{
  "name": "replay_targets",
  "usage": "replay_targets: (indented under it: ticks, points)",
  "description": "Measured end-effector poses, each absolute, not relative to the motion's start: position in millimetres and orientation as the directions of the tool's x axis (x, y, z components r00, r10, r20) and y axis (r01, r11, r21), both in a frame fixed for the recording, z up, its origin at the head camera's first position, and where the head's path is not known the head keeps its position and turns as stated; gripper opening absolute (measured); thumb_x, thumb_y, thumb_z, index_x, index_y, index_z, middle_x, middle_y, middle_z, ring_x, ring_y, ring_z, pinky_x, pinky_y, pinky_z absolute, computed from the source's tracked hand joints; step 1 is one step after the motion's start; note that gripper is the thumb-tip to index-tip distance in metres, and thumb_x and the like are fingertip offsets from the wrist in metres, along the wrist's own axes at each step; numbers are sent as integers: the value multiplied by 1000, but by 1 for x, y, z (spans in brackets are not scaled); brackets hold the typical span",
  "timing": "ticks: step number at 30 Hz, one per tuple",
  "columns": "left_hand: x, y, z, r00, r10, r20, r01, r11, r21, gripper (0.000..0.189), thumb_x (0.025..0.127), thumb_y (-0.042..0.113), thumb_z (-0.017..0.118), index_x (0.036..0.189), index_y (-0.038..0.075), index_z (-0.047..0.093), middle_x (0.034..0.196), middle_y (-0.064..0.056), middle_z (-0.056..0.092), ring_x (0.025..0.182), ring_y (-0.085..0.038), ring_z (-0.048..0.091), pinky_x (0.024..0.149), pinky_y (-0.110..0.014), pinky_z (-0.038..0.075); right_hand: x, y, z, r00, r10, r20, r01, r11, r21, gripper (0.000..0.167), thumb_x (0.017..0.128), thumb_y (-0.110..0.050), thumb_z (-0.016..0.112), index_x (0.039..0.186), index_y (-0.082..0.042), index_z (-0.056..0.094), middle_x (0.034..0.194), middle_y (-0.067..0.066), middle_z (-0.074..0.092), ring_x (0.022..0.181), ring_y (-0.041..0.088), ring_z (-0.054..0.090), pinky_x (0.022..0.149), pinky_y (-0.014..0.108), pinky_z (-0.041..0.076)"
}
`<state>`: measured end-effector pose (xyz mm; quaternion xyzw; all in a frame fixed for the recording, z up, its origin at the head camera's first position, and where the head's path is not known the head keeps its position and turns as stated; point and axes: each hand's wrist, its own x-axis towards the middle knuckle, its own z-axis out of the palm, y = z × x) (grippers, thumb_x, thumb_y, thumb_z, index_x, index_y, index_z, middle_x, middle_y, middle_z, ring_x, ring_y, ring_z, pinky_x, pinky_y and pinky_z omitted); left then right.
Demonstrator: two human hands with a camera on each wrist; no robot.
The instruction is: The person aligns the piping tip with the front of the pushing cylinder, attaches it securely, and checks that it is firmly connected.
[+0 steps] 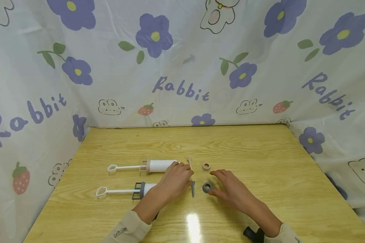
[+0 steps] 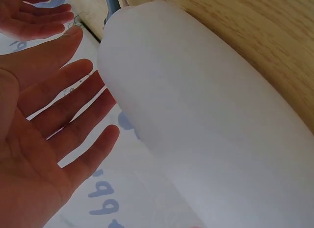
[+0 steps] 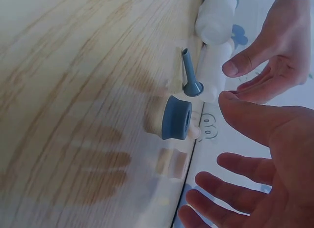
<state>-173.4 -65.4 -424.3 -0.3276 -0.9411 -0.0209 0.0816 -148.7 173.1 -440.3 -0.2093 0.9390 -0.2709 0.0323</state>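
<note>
My left hand [image 1: 175, 179] hovers over the front white tube [image 1: 148, 187], which has a grey collar and a plunger with a loop handle. In the left wrist view its fingers are loosely extended beside the white barrel [image 2: 196, 105], holding nothing. A small grey tapered nozzle [image 1: 193, 189] lies just right of that hand. My right hand [image 1: 232, 190] is spread with nothing in it, thumb close to a grey ring cap [image 1: 207, 187]. The right wrist view shows this cap [image 3: 175, 118] resting on the table near the nozzle [image 3: 190, 75].
Behind lies a matching white tube [image 1: 162, 165] with a beige collar, along with a beige nozzle [image 1: 190, 162] and a beige ring cap [image 1: 206, 166]. A black object [image 1: 253, 234] sits at the front, by the right sleeve. Printed cloth [image 1: 182, 67] encloses the wooden table [image 1: 246, 145].
</note>
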Motion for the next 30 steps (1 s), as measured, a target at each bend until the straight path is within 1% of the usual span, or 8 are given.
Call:
replay_targets:
  ticks: [5, 7, 14, 18, 23, 27, 30]
  points:
    - [-178, -64, -426, -775, 612, 158, 618, 786, -20, 9, 89, 22, 81, 94, 15, 79, 94, 2, 73, 85, -17, 65, 82, -33, 52, -151, 170, -443, -910, -412, 51, -375, 763, -527, 59, 93, -32, 78, 142, -7, 58, 140, 14, 61, 130, 35, 58, 101, 54, 55]
    - [-179, -63, -427, -777, 611, 150, 614, 788, -30, 7, 90, 23, 81, 92, 16, 79, 93, 3, 73, 83, -17, 65, 81, -32, 52, -151, 169, -445, -908, -415, 49, -377, 765, -522, 58, 92, -32, 78, 141, -7, 58, 139, 14, 61, 129, 34, 58, 100, 53, 55]
    - [-182, -62, -428, -787, 609, 98, 606, 793, -58, 10, 90, 28, 81, 90, 19, 79, 91, 5, 71, 83, -16, 64, 80, -32, 51, -155, 163, -448, -907, -418, 44, -381, 775, -504, 58, 91, -31, 80, 140, -7, 59, 136, 12, 63, 127, 32, 60, 99, 51, 56]
    - [-184, -61, -428, -791, 609, 64, 605, 793, -73, 11, 91, 30, 80, 89, 19, 78, 89, 5, 71, 83, -16, 64, 80, -31, 50, -156, 158, -449, -906, -422, 46, -390, 785, -481, 56, 89, -28, 82, 137, -6, 61, 130, 12, 65, 122, 31, 62, 96, 48, 58]
    - [-186, -58, -427, -794, 608, 28, 604, 792, -84, 9, 92, 27, 79, 87, 19, 77, 87, 5, 69, 83, -16, 63, 81, -33, 50, -157, 154, -450, -905, -424, 41, -392, 792, -468, 55, 88, -26, 83, 134, -4, 63, 126, 12, 66, 118, 31, 63, 95, 47, 58]
    - [-189, -57, -428, -793, 609, 23, 604, 790, -105, 10, 92, 27, 79, 87, 19, 78, 86, 5, 69, 83, -16, 63, 80, -33, 50, -159, 152, -452, -905, -424, 44, -396, 797, -456, 54, 88, -26, 83, 134, -3, 64, 126, 12, 66, 117, 30, 63, 94, 46, 58]
    - [-189, -57, -429, -795, 606, 16, 602, 793, -98, 10, 92, 27, 79, 88, 19, 78, 86, 5, 69, 82, -16, 63, 79, -33, 50, -158, 151, -453, -903, -427, 46, -401, 798, -450, 53, 88, -26, 83, 132, -3, 65, 124, 12, 66, 116, 28, 63, 93, 44, 58]
